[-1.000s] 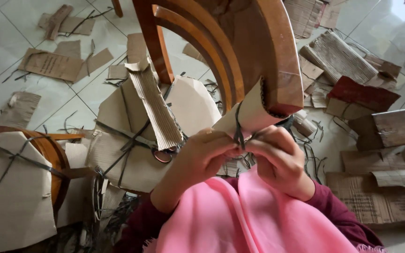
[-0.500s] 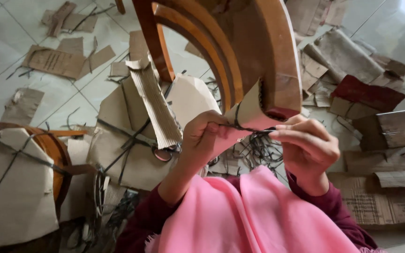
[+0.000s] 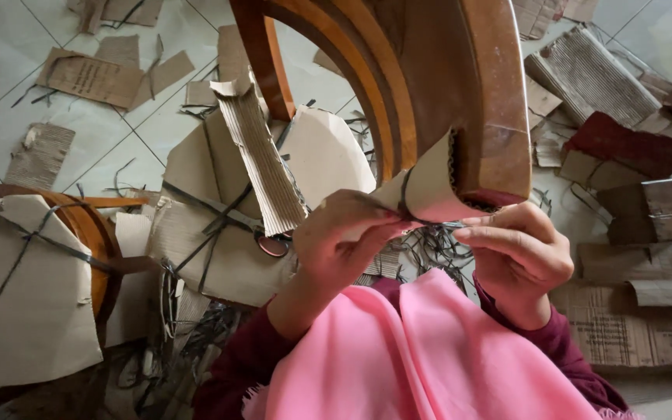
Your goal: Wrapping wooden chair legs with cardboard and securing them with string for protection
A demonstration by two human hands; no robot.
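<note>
This looks like a furniture workshop or packing room, worked on the floor rather than at a bench. The floor (image 3: 9,70) is pale glazed tile with dark grout lines, and it is littered edge to edge with torn cardboard scraps (image 3: 91,76), strips of ribbed cardboard (image 3: 262,167) and loose lengths of dark strapping (image 3: 429,249). A varnished wooden chair frame (image 3: 460,85) stands close up, one end partly wrapped in cardboard (image 3: 429,190). Toward the left edge lies another curved wooden piece (image 3: 87,229) (already bundled in cardboard and tied with straps). Flattened boxes (image 3: 639,327) pile up at the right edge.
</note>
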